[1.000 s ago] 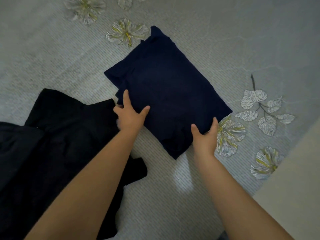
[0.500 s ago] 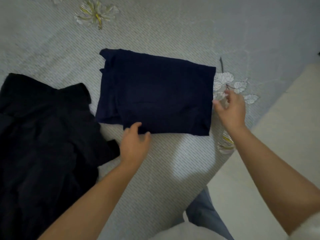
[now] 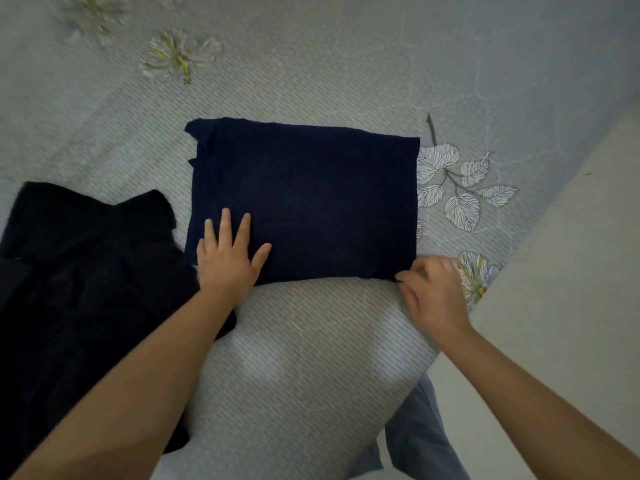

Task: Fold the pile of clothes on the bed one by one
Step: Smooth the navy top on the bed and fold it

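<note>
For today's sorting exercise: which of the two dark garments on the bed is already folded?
The navy garment, a flat rectangle under both hands; the black garment lies rumpled beside it.

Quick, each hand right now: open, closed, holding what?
Left hand: open, flat on the navy garment.
Right hand: pinching the garment's near right corner.
</note>
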Demonstrator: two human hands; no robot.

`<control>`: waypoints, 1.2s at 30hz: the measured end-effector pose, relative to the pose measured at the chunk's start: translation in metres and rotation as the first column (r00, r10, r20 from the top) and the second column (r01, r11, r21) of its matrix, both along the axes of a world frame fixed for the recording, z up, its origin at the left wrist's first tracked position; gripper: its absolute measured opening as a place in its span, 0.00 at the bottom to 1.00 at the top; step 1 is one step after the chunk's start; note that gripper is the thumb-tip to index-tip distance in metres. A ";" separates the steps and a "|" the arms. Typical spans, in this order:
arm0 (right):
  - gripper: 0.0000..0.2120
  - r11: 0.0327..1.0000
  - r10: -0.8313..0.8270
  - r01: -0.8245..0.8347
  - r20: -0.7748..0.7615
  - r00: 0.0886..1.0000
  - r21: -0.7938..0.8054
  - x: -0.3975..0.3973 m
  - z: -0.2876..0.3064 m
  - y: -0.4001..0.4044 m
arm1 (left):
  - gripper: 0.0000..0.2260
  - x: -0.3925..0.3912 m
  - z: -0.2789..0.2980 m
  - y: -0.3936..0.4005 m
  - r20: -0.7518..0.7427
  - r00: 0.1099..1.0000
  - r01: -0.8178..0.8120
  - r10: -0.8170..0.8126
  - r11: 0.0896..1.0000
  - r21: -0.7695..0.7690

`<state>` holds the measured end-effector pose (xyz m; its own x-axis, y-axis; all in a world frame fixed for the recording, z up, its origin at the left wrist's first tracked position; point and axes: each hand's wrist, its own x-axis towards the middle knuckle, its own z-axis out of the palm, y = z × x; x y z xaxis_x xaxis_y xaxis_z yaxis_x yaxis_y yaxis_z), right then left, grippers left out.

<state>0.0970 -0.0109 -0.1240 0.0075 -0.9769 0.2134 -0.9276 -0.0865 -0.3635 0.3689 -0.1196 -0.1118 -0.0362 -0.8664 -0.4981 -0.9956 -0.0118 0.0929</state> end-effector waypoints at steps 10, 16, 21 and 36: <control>0.15 0.808 -0.568 0.329 0.499 0.655 0.488 -0.007 0.020 -0.048 | 0.39 0.022 0.010 -0.052 -0.292 0.847 -0.476 0.444 0.878 -0.045; 0.41 0.706 -0.576 0.160 0.427 0.697 0.690 0.017 0.024 -0.116 | 0.44 0.013 0.012 -0.069 -0.600 0.588 -0.522 0.542 0.821 0.230; 0.34 0.723 -0.563 -0.009 0.596 0.573 0.691 0.008 0.030 -0.112 | 0.41 0.005 0.012 -0.054 -0.726 0.414 -0.493 0.549 0.806 0.328; 0.29 0.732 -0.608 0.223 0.470 0.639 0.643 -0.103 0.141 -0.030 | 0.35 -0.093 0.108 0.010 -0.791 0.308 -0.189 0.529 0.849 0.494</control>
<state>-0.0061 -0.0407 0.0172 -0.3701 -0.7854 -0.4961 -0.3450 0.6121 -0.7116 0.2763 -0.1096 -0.0042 -0.3117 -0.7531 -0.5793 -0.2176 -0.5369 0.8151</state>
